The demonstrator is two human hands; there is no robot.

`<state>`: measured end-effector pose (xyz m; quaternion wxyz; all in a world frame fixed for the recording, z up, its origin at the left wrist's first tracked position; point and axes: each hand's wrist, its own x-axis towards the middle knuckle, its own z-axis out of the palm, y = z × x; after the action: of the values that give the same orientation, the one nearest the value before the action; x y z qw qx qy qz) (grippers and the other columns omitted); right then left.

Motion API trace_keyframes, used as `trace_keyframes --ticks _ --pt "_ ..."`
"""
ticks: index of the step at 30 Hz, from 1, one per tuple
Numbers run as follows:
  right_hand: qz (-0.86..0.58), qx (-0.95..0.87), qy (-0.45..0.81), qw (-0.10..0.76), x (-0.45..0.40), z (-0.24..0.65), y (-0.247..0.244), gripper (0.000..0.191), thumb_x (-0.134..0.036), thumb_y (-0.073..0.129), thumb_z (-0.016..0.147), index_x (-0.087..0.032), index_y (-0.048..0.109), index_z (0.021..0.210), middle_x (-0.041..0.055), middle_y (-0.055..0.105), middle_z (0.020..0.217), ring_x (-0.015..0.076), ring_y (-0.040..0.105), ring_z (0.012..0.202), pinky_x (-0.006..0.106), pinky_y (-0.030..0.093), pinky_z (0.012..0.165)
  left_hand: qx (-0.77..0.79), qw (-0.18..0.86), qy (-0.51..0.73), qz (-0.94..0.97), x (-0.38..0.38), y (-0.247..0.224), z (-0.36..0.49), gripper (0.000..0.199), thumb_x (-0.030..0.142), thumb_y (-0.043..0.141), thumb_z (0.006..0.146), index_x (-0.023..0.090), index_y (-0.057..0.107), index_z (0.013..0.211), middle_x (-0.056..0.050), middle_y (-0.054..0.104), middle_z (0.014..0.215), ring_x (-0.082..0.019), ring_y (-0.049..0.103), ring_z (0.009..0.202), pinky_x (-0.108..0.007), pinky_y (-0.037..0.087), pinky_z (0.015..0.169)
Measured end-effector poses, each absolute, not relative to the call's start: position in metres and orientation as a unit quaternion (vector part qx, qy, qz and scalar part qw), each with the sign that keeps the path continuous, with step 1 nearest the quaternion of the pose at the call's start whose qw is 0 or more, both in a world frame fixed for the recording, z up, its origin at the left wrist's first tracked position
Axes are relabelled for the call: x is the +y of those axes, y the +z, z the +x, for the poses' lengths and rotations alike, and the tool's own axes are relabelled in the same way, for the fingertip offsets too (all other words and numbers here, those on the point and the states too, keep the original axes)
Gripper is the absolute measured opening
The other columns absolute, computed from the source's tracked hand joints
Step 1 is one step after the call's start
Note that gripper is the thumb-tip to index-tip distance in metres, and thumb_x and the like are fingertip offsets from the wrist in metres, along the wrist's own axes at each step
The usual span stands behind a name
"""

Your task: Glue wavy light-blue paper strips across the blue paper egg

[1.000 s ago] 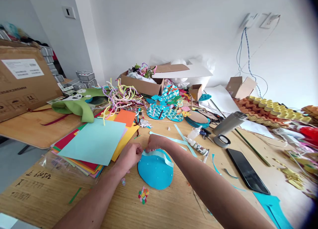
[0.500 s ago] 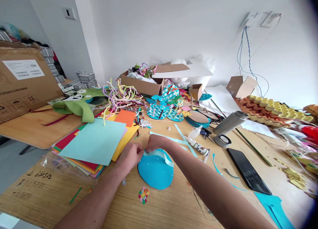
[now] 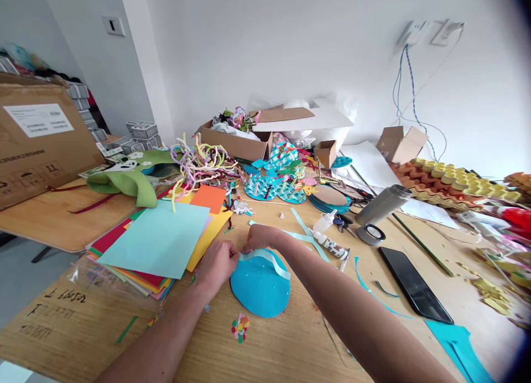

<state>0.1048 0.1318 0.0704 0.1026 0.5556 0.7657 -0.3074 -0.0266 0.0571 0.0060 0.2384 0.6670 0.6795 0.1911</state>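
Note:
A blue paper disc [image 3: 259, 294] dotted with small whitish spots lies on the table before me. Across its upper part runs a wavy pale-blue paper strip [image 3: 271, 259], its right end resting near the disc's edge. My left hand [image 3: 219, 264] is closed at the disc's upper left, fingertips pinched at the strip's left end. Beside it my right hand [image 3: 259, 238] is curled closed over the disc's top edge, fingers pointing down onto the strip; its fingertips are partly hidden. Small coloured paper dots [image 3: 240, 327] lie in a pile just below the disc.
Left stands a stack of coloured paper [image 3: 157, 239]. To the right lie glue bottles [image 3: 332, 244], loose pale strips [image 3: 305, 228], a steel flask [image 3: 384, 206] and a phone [image 3: 415, 283]. Behind are pipe cleaners [image 3: 207, 161], decorated blue discs [image 3: 276, 178] and egg trays [image 3: 456, 184].
My left hand has shifted very slightly left and its fingers are a little more bunched. The right hand, strip and disc look almost unchanged.

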Motion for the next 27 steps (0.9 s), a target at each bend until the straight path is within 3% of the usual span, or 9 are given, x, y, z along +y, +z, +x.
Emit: trace_keyframes --ticks 4,9,17,27 --pt "0.57 0.745 -0.346 0.027 0.135 0.13 0.079 0.028 -0.031 0.06 0.08 -0.016 0.071 0.059 0.0028 0.071 0.065 0.0134 0.062 0.062 0.021 0.043 0.059 0.68 0.236 0.19 0.667 0.057 0.006 -0.027 0.016 0.021 0.061 0.081 0.019 0.065 0.065 -0.001 0.069 0.068 -0.014 0.06 0.063 -0.025 0.035 0.057" --pt "0.638 0.688 -0.322 -0.124 0.102 0.19 0.075 0.037 -0.039 0.045 0.09 -0.016 0.07 0.076 0.0057 0.072 0.08 0.0135 0.062 0.068 0.022 0.043 0.061 0.68 0.241 0.19 0.666 0.058 0.006 -0.027 0.014 0.023 0.061 0.082 0.019 0.066 0.069 -0.002 0.07 0.072 -0.015 0.061 0.066 -0.025 0.036 0.057" --pt "0.713 0.547 -0.384 -0.212 0.02 0.229 0.021 0.033 -0.035 0.048 0.086 -0.017 0.059 0.062 0.0047 0.064 0.06 0.0128 0.056 0.045 0.023 0.042 0.04 0.676 0.253 0.189 0.666 0.053 0.014 -0.027 0.018 0.023 0.059 0.081 0.021 0.065 0.065 -0.002 0.07 0.068 -0.016 0.06 0.063 -0.025 0.037 0.056" --pt "0.664 0.49 -0.494 -0.273 0.017 0.219 0.004 0.035 -0.04 0.059 0.08 -0.017 0.057 0.053 -0.0001 0.057 0.045 0.0101 0.049 0.034 0.022 0.04 0.035 0.667 0.266 0.223 0.659 0.057 0.005 -0.028 0.018 0.025 0.061 0.076 0.02 0.063 0.058 -0.003 0.069 0.065 -0.017 0.06 0.061 -0.025 0.035 0.056"
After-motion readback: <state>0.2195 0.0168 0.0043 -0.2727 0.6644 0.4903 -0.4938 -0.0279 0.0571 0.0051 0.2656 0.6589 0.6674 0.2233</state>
